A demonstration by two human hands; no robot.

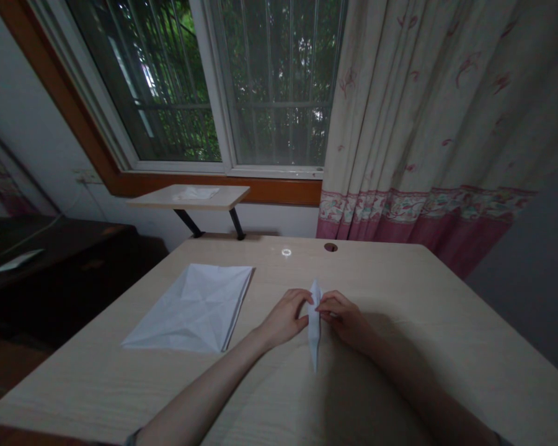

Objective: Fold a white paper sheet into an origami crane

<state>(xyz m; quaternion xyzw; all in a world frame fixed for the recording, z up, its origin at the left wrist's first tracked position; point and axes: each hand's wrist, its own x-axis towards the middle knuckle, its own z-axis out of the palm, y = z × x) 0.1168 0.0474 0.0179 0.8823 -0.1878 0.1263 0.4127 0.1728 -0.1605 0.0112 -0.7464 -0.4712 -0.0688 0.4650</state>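
Left hand and right hand pinch pointed white paper — folded slim; fingers closed. Creased white paper sheets lie flat.

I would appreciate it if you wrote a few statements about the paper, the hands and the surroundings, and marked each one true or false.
1. The left hand and the right hand both touch the narrow folded paper. True.
2. The wide creased white paper lies to the right of the narrow folded paper. False: it lies to the left.
3. A round hole is near the far edge of the desk. True.
4. The patterned curtain hangs at the left side of the window. False: it hangs at the right side.
5. Something white lies on the small raised shelf. True.
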